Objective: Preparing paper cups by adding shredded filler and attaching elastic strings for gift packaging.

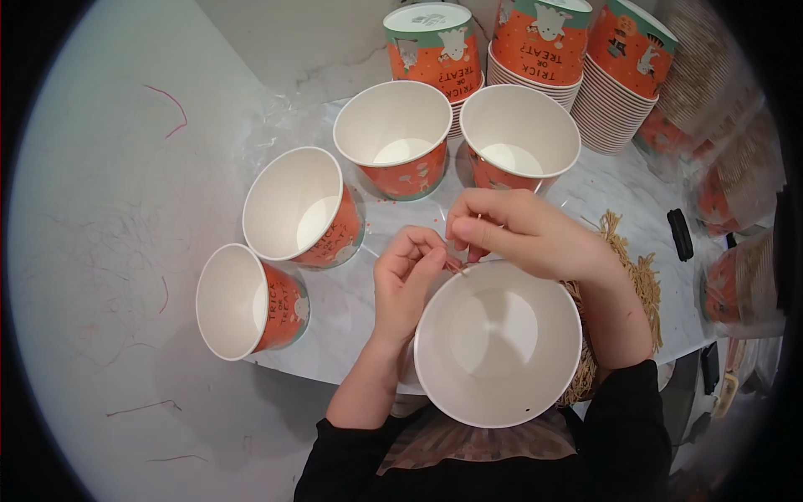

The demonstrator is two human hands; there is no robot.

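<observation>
A white-lined paper bucket [498, 410] stands upright close to my body, with a small dark hole near its near rim. Both my hands meet at its far rim. My left hand [406, 280] is closed in a pinch, and a short thin cord [454, 266] shows at its fingertips beside the rim. Just to the right, my right hand [514, 230] is bent over the rim with thumb and forefinger pressed together; what lies between them is hidden. A bundle of tan twisted cords [640, 289] lies on the table under and beside my right forearm.
Similar orange buckets stand around the left and far sides: one [286, 305], another [330, 226], a third [410, 177] and a fourth [502, 177]. Nested stacks [535, 50] rise behind them. Bagged buckets [736, 192] and a black object [680, 235] are at right.
</observation>
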